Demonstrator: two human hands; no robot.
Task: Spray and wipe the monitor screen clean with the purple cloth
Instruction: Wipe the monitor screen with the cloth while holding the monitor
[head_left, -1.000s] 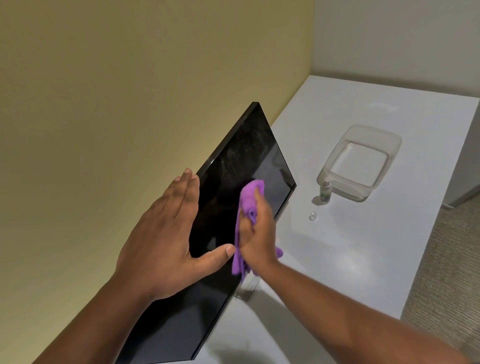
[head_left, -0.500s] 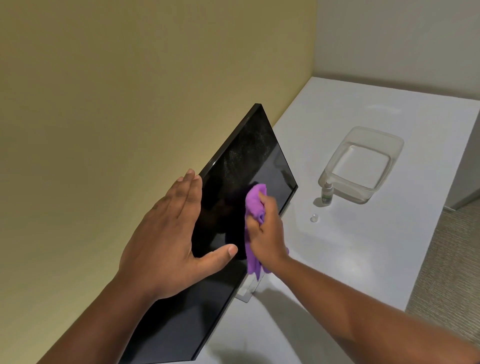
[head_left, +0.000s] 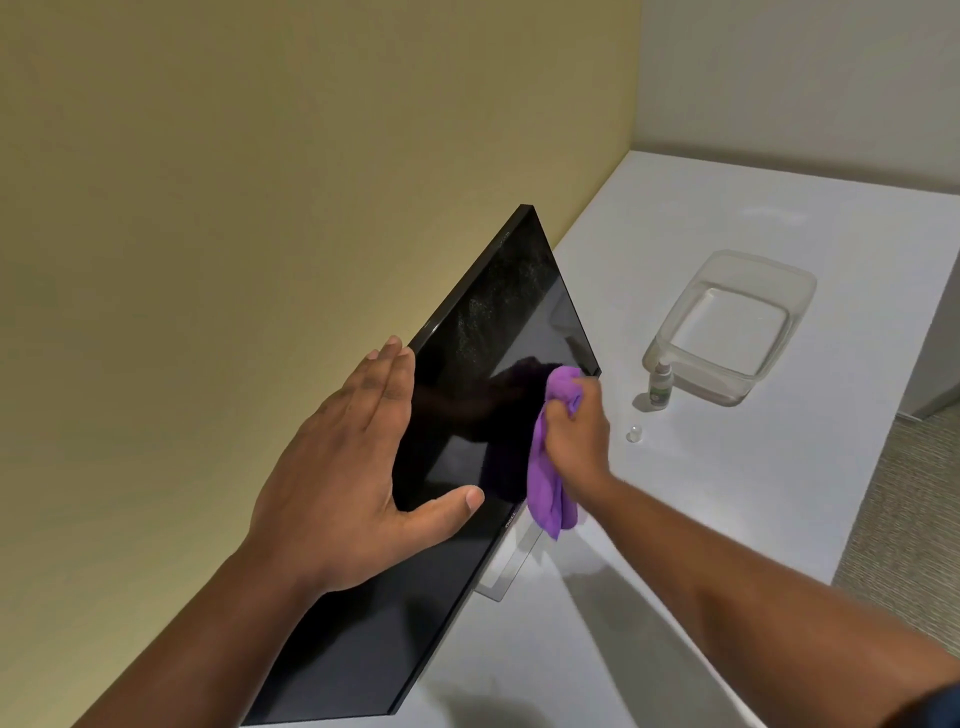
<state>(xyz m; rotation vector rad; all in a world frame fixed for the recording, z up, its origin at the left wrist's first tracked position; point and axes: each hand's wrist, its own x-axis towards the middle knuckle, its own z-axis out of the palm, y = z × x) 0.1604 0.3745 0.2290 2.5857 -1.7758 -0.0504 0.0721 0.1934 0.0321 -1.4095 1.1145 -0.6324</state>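
Head view: right hand (head_left: 574, 434), gripping the bunched purple cloth (head_left: 550, 488), has slid right to the glossy black monitor (head_left: 483, 364) edge; left hand (head_left: 343, 483) stays flat, fingers straight.

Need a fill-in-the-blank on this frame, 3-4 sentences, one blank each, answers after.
1. The right hand grips the ____ cloth against the monitor screen.
2. The left hand steadies the monitor at its ____ edge, fingers straight.
3. The small spray bottle stands on the white table just in front of the clear plastic ____.
4. The bottle's clear ____ lies on the table, apart from the bottle.

Missing words: purple; top; tub; cap
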